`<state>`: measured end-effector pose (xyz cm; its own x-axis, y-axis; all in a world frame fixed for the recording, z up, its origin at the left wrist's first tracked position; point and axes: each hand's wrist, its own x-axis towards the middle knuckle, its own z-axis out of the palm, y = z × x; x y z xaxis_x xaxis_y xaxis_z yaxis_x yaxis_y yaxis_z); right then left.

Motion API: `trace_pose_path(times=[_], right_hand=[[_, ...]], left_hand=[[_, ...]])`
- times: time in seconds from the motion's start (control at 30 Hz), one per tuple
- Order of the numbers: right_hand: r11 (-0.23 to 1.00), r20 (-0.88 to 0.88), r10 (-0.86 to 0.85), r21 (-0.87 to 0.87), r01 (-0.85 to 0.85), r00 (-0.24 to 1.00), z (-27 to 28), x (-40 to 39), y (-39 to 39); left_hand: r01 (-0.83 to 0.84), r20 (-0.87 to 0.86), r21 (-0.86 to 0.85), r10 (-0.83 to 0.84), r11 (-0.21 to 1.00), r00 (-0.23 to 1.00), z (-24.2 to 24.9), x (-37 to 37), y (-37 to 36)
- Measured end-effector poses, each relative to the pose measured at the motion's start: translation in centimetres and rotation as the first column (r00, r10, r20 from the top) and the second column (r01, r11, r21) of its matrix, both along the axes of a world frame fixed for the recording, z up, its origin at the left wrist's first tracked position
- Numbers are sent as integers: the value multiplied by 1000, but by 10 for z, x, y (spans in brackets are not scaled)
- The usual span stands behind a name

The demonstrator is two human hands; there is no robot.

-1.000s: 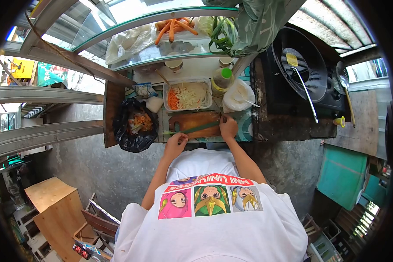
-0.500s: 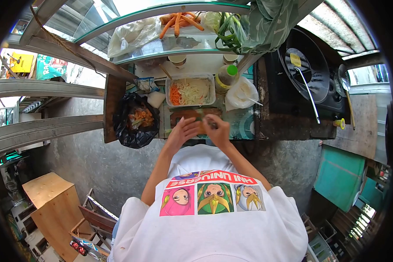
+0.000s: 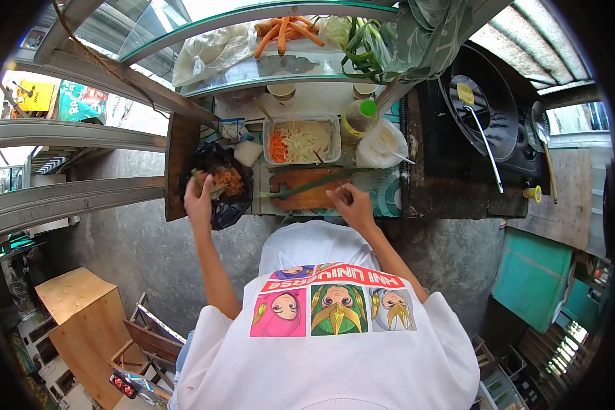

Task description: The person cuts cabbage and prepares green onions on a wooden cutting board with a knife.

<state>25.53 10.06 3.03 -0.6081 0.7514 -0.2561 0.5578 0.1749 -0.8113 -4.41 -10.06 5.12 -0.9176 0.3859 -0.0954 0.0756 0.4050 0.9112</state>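
A wooden cutting board lies at the counter's front edge, with a long green onion stalk slanting across it. My right hand is closed at the board's right end around a dark, thin tool that looks like a knife, mostly hidden by the fingers. Over on the left, my left hand pinches some green onion trimmings at the edge of a black plastic bag. Orange and pale vegetable scraps show inside that bag. Behind the board stands a clear tub of shredded carrot and cabbage.
A green-capped bottle and a white plastic bag stand right of the tub. Carrots and leafy greens lie on the glass shelf above. A stove with a black pan is at right.
My left hand has moved left from the board to the black bag, carrying green trimmings. My right hand has shifted slightly right and down, and the green stalk on the board is now uncovered.
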Motion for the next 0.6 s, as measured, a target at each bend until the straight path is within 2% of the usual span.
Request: trace_pose_path(times=[0.03, 0.07, 0.1, 0.13, 0.17, 0.2, 0.23, 0.3, 0.33, 0.4, 0.53, 0.6], right_hand=[[1000, -1, 4, -1, -4, 1000, -1, 5, -2], [999, 97, 36, -36, -32, 995, -2, 9, -4], [996, 194, 68, -74, -55, 979, -4, 12, -6], [996, 193, 68, -74, -54, 979, -8, 15, -8], [992, 254, 98, -98, -75, 962, -13, 19, -9], [988, 313, 131, -124, -97, 941, -19, 22, -10], [987, 312, 137, -124, -102, 940, -26, 25, -11], [983, 382, 157, -149, -107, 911, -36, 29, -11], [983, 382, 157, -149, -108, 911, -34, 30, -10], [966, 427, 231, -206, -154, 874, -29, 33, -9], [979, 444, 168, -178, -97, 880, -34, 40, -14], [979, 402, 144, -193, -70, 904, -32, 42, -17]], left_hand=[[-170, -516, -278, 3, 946, 857, 6, 3, -3], [-442, -860, -401, -164, 803, 483, 13, 5, -4], [-443, -861, -400, -163, 802, 481, 24, 11, -1], [-131, -744, -430, -269, 893, 612, 36, 21, 6], [192, -607, -385, -404, 903, 685, 41, 31, 13], [386, -403, -404, -540, 829, 739, 27, 41, 16], [566, -184, -373, -656, 735, 732, 5, 51, 19], [593, -259, -548, -794, 590, 550, -25, 74, 28], [593, -260, -548, -794, 590, 550, -45, 80, 29], [444, -264, -612, -698, 654, 666, -82, 87, 30], [458, -274, -605, -711, 651, 648, -86, 88, 33], [555, -298, -567, -780, 608, 550, -82, 93, 42]])
